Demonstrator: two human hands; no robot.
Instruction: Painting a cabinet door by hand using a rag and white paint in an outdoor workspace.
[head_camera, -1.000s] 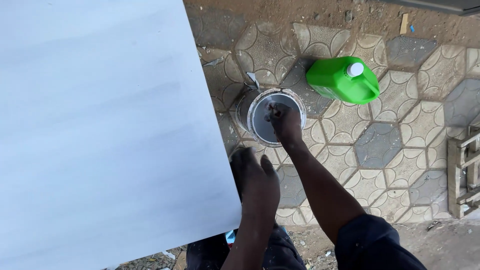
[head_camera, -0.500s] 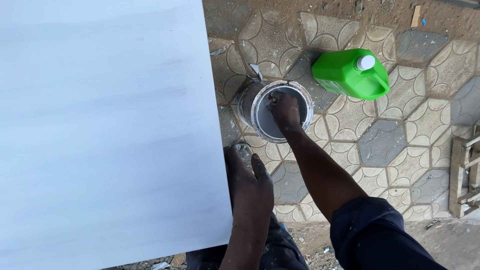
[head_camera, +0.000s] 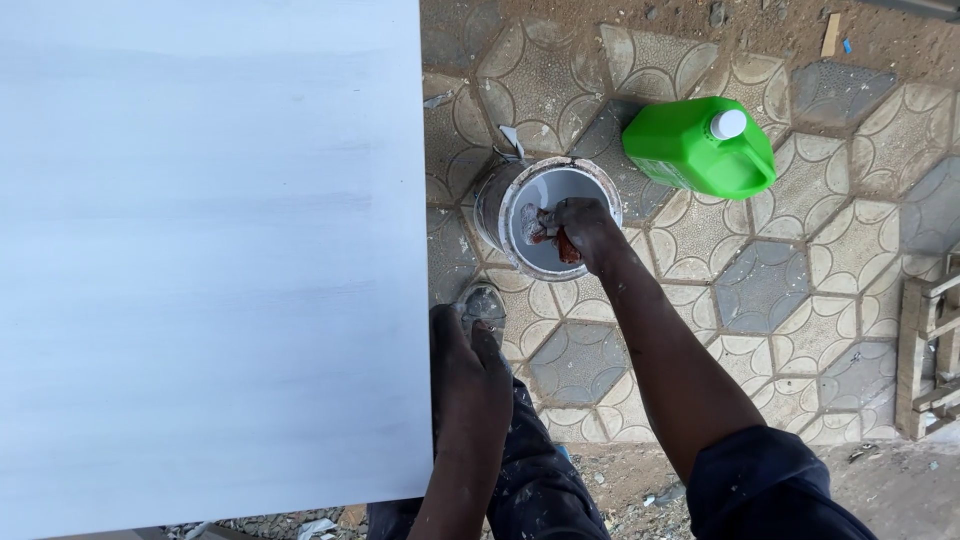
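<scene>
My right hand (head_camera: 588, 232) reaches down into an open paint can (head_camera: 500, 198) holding white paint, and grips a brush (head_camera: 560, 243) with a reddish-brown handle whose tip is in the paint. My left hand (head_camera: 462, 362) rests against the right edge of a large white-painted board (head_camera: 200, 250) that fills the left half of the view. The can stands on patterned paving just right of the board.
A green plastic jug (head_camera: 695, 150) with a white cap lies on the paving right of the can. My paint-spattered shoe (head_camera: 483, 302) shows by the board's edge. A wooden frame (head_camera: 930, 350) sits at the far right. Bare dirt runs along the top.
The view has drifted so the can and jug sit further right. My right hand has stayed in the can, and the brush handle now shows. The left hand stays on the board's edge.
</scene>
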